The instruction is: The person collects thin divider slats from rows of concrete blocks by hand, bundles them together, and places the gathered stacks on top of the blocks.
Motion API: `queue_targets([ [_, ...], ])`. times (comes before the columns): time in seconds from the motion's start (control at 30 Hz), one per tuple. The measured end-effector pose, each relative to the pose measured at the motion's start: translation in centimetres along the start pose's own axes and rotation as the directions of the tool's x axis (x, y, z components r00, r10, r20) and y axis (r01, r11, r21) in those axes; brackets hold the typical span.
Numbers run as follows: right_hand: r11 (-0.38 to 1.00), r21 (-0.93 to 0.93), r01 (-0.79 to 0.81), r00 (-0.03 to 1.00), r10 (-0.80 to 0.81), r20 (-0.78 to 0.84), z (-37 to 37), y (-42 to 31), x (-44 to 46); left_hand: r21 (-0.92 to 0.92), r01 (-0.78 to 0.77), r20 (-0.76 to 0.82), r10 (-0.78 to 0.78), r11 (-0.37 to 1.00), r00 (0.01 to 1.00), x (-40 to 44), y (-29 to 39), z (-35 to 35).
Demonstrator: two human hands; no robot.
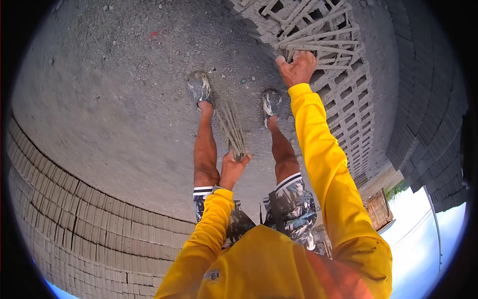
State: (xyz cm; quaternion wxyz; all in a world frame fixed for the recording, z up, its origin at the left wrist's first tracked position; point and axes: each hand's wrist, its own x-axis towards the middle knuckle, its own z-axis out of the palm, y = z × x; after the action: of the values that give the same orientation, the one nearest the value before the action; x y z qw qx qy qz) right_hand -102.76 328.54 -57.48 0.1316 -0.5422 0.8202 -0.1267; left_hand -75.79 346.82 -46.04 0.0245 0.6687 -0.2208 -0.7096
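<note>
My left hand (233,168) is closed round one end of a bundle of thin, greyish sticks (231,124), which hangs between my legs above the ground. Out to the upper right, my right hand (298,68) is at the edge of a stack of bricks (346,94) laid with gaps. Its fingers are curled closed at the ends of loose sticks (318,42) that lie crisscross over the bricks. My fingers partly hide those stick ends.
Grey gravelly ground (124,99) lies around my shoes (200,87). A long, curved-looking wall of stacked bricks (99,212) runs along the lower left. More dark stacked rows (428,99) stand at the far right, with a pole (433,219) and sky beyond.
</note>
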Motion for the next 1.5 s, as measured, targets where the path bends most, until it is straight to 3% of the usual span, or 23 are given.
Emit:
queue_targets([
  [0.1, 0.995, -0.038, -0.098, 0.991, 0.094, -0.092, 3.7, -0.7, -0.5, -0.047, -0.011, -0.002, 0.011, 0.999, 1.0, 0.0, -0.1, -0.6],
  [0.13, 0.975, -0.081, -0.207, 0.978, 0.207, -0.015, 3.7, -1.0, -0.4, -0.069, -0.013, -0.001, 0.013, 0.998, 1.0, 0.1, -0.3, -0.9],
  [0.23, 0.952, -0.042, -0.302, 0.919, 0.303, 0.251, 1.3, -1.6, 1.8, -0.095, -0.054, -0.005, 0.053, 0.994, 0.999, 0.3, -0.4, -1.5],
  [0.27, 0.914, -0.103, -0.391, 0.813, 0.396, 0.427, -1.0, -2.4, 3.4, -0.069, -0.031, -0.011, 0.03, 0.997, 0.999, 0.4, 0.0, -1.7],
  [0.33, 0.981, -0.116, -0.153, 0.985, 0.161, 0.067, -0.4, 0.1, 1.7, -0.011, 0.008, -0.025, -0.008, 1.0, 1.0, 0.3, 1.0, -2.5],
  [0.37, 0.988, -0.151, -0.039, 0.993, 0.022, -0.115, -0.7, 1.3, 1.1, -0.053, -0.012, -0.017, 0.011, 0.999, 1.0, 0.3, 1.0, -2.5],
  [0.43, 0.947, 0.112, -0.299, 0.947, 0.281, 0.154, -8.3, -1.7, 2.9, -0.137, -0.041, -0.018, 0.039, 0.99, 0.999, 0.6, 0.1, -2.6],
  [0.5, 0.794, 0.467, -0.39, 0.911, 0.407, 0.069, -11.8, -3.4, 3.3, -0.109, -0.027, 0.006, 0.028, 0.994, 1.0, 0.0, 1.8, -3.1],
  [0.6, 0.766, 0.567, -0.303, 0.896, 0.432, -0.104, -14.5, -6.5, 4.9, -0.069, -0.043, 0.003, 0.043, 0.997, 0.999, 0.2, 2.6, -3.3],
  [0.7, 0.822, 0.481, -0.306, 0.886, 0.43, -0.172, -14.1, -7.5, 6.3, -0.09, -0.072, -0.025, 0.07, 0.993, 0.997, 0.5, 2.6, -3.2],
  [0.73, 0.808, 0.437, -0.394, 0.883, 0.464, -0.063, -13.2, -7.0, 6.8, -0.106, -0.081, -0.033, 0.078, 0.991, 0.996, 0.5, 2.6, -3.3],
  [0.77, 0.771, 0.513, -0.377, 0.884, 0.465, -0.05, -11.2, -7.0, 7.1, -0.114, -0.067, -0.021, 0.065, 0.991, 0.998, 0.4, 2.5, -3.5],
  [0.83, 0.952, 0.024, -0.305, 0.948, 0.306, -0.087, -6.2, -1.7, 6.9, -0.137, -0.044, 0.009, 0.046, 0.99, 0.999, 0.4, 3.2, -3.6],
  [0.97, 0.923, -0.118, -0.367, 0.896, 0.384, 0.223, -0.3, 0.1, 6.1, -0.088, 0.006, 0.017, -0.005, 0.996, 1.0, 0.4, 4.0, -3.8],
  [1.0, 0.911, -0.176, -0.373, 0.903, 0.4, 0.159, 0.9, -0.4, 5.5, -0.101, 0.032, 0.037, -0.028, 0.994, 0.999, 0.2, 4.1, -3.9],
  [1.13, 0.93, -0.216, -0.299, 0.947, 0.316, 0.052, 2.7, -1.6, 4.9, -0.168, 0.042, 0.043, -0.035, 0.985, 0.998, 0.4, 3.2, -3.7],
  [1.23, 0.933, -0.198, -0.302, 0.946, 0.318, 0.057, 1.9, -1.9, 5.4, -0.077, -0.011, 0.031, 0.014, 0.997, 0.999, 0.5, 2.8, -3.9],
  [1.33, 0.84, -0.276, -0.467, 0.794, 0.536, 0.288, 0.4, -2.4, 7.3, -0.08, 0.008, 0.086, -0.001, 0.997, 0.996, 0.1, 2.9, -4.1],
  [1.43, 0.889, -0.257, -0.378, 0.806, 0.453, 0.38, -2.0, -1.9, 7.1, -0.07, 0.023, 0.143, -0.013, 0.997, 0.99, -0.8, 4.4, -5.2],
  [1.5, 0.88, -0.202, -0.431, 0.737, 0.472, 0.484, -5.1, -1.5, 6.5, -0.047, 0.02, 0.18, -0.011, 0.999, 0.984, -1.5, 4.4, -5.6],
])
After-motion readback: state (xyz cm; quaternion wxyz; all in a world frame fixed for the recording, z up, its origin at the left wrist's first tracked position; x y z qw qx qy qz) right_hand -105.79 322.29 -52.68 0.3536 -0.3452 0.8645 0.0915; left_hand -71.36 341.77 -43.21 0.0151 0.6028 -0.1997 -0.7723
